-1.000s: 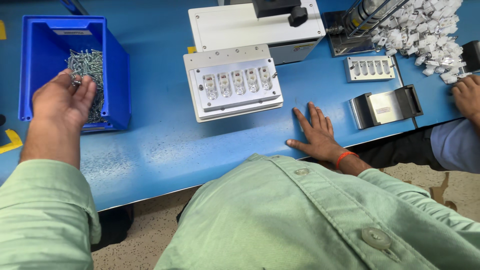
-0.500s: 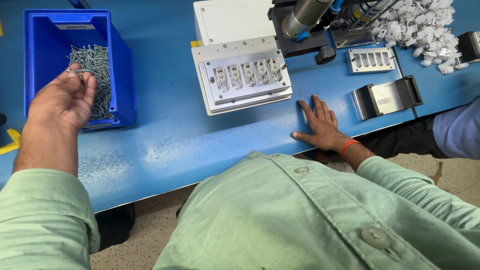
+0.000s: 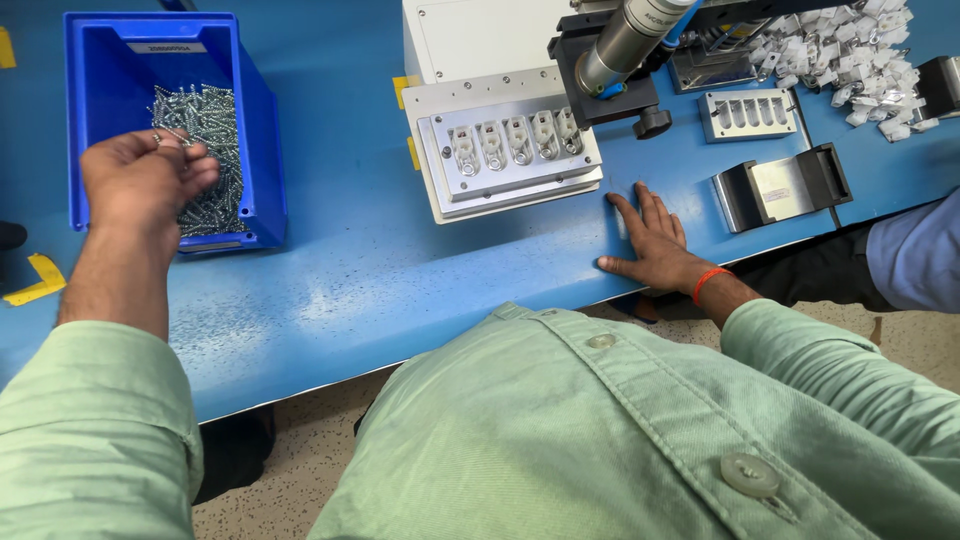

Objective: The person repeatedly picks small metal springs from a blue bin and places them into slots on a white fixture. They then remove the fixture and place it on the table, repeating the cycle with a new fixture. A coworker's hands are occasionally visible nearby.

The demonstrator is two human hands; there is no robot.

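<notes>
My left hand (image 3: 145, 178) hovers over the blue bin (image 3: 255, 130) of small silver screws (image 3: 205, 120), its fingers curled around a few screws. My right hand (image 3: 652, 240) lies flat and spread on the blue table (image 3: 370, 270), just in front of the white fixture plate (image 3: 505, 150). That plate holds a row of several small metal parts. A grey powered screwdriver (image 3: 625, 45) hangs over the plate's right end.
A smaller slotted metal tray (image 3: 748, 113) and a black-and-steel bracket (image 3: 780, 187) stand to the right. A heap of white plastic parts (image 3: 850, 45) lies at the back right. Another person's blue sleeve (image 3: 915, 260) is at the right edge. Yellow tape marks the left.
My left hand has lifted slightly out of the bin with screws pinched in it. The view has shifted, so the plate and screwdriver sit more central. My right hand stays flat.
</notes>
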